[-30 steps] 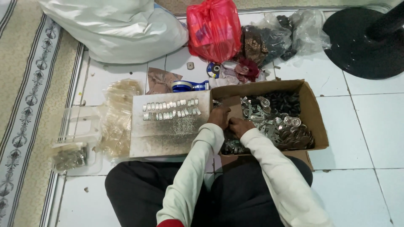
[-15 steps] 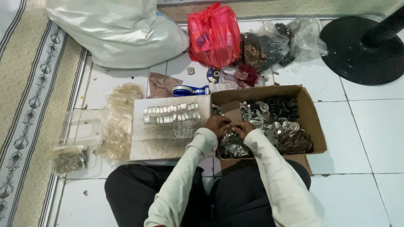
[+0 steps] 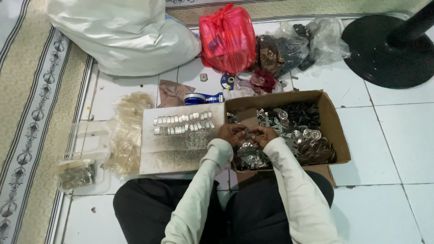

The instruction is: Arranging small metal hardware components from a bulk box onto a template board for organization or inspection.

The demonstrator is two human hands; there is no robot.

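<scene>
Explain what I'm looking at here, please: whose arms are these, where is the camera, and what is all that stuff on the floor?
There is no machine here. The camera sits on a person's head and looks down, so the arms at the bottom are that person's own. They sit on a tiled floor. The left hand and right hand meet over an open cardboard box of small shiny metal parts, pinching a small metal piece between them; it is too small to say more. Left of the box lies a flat grey board with two rows of small silvery pieces. Further left are clear plastic bags. Beyond lie a red plastic bag, a big white sack and a black round stand base.
</scene>
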